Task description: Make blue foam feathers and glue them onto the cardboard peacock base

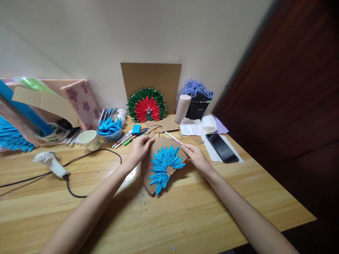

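Observation:
Between my hands is a brown cardboard piece with a curved edge, tilted above the table. Blue petal-like strips fan out on its face around a small bare centre. My left hand pinches the upper left edge, thumb on top. At the right edge, my right hand grips the cardboard with its fingers closed. A white and pink marker reaches right up to my right fingertips; whether they touch it I cannot tell.
Behind stand a red and green peacock craft and a bowl of blue pieces. A white glue gun with a black cord lies left, near a paper cup. A phone lies right.

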`<state>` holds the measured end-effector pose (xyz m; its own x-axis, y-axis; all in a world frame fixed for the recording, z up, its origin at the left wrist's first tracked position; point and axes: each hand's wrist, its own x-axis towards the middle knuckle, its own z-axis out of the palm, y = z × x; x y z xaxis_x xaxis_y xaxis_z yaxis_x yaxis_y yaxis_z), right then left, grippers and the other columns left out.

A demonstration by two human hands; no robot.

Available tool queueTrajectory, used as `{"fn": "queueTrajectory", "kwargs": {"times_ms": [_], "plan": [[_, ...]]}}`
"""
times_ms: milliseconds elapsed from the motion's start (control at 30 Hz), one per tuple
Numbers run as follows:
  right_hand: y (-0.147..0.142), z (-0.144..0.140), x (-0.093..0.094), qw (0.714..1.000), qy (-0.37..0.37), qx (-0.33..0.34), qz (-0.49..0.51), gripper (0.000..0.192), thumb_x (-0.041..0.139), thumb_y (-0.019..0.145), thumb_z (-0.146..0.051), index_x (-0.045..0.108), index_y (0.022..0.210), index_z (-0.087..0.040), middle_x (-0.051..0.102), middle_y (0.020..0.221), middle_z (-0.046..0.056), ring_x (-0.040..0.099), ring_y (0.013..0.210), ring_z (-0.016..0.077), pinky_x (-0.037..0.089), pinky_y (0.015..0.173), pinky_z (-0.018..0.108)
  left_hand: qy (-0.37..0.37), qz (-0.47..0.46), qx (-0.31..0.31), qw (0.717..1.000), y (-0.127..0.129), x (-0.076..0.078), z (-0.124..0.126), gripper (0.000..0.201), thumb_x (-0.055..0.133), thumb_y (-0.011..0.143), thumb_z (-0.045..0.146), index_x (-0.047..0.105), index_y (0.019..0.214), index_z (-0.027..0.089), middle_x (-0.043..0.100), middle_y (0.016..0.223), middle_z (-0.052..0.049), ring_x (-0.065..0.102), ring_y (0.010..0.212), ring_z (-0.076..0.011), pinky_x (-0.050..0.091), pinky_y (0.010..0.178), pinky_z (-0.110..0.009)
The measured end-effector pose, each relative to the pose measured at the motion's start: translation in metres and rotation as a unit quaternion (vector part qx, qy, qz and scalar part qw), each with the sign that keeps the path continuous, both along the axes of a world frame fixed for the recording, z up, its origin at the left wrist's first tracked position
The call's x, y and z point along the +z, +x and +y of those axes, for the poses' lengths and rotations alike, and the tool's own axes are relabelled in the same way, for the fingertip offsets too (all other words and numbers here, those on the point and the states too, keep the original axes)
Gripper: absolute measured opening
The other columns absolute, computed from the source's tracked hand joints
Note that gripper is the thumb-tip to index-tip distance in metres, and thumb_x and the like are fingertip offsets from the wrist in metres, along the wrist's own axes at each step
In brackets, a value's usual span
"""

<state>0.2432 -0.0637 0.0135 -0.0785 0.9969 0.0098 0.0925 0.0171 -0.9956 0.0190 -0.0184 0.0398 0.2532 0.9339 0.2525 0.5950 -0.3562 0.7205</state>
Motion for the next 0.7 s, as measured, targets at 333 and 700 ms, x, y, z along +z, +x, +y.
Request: {"fn": "queueTrajectory", "kwargs": {"times_ms": [333, 700], "plan": [[0.001, 0.003, -0.006, 1.0, 0.016, -0.004, -0.026, 0.033, 0.054, 0.076, -0.047, 0.066, 0.081, -0.017, 0.066, 0.074, 0.002, 0.058, 0.067, 0.0179, 0.044, 0.061, 0.028, 0.05, 0.165, 0.052, 0.984, 0.001, -0.001, -0.003, 0.032, 0.033, 0.087, 0.034, 0.056, 0.072, 0.018, 0.065, 0.076, -0.009, 0.059, 0.072, -0.0221, 0.034, 0.058, -0.027], [0.004, 0.006, -0.01, 0.999, 0.028, -0.023, -0.025, 0.038, 0.054, 0.074, -0.051, 0.066, 0.082, -0.016, 0.066, 0.081, 0.004, 0.058, 0.081, 0.0213, 0.043, 0.077, 0.033, 0.027, -0.012, 0.106, 0.994, -0.017, -0.005, 0.011, 0.022, 0.053, 0.076, 0.036, 0.063, 0.073, 0.017, 0.068, 0.071, -0.005, 0.062, 0.065, -0.0173, 0.044, 0.06, -0.025]]}}
